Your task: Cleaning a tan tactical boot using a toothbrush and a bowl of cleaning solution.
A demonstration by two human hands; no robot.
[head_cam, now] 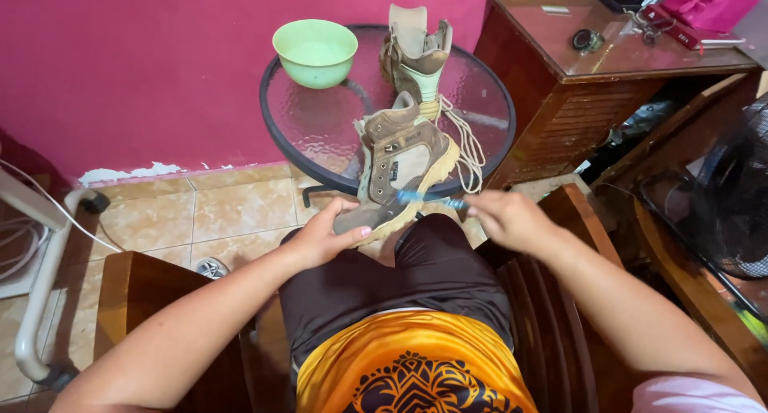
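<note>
On my lap, I see the left hand (pixel 326 235) gripping the toe of a brown boot (pixel 400 169), heel propped on the glass table (pixel 320 125). The right hand (pixel 506 218) is closed around a blue toothbrush (pixel 428 198) laid across its side. The boot looks stiff and fairly heavy, so the sole is best to hold.

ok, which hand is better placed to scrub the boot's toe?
Right, probably. The right hand already holds the blue toothbrush with its head across the boot near the toe. The left hand grips the boot's toe end, steadying it.
</note>
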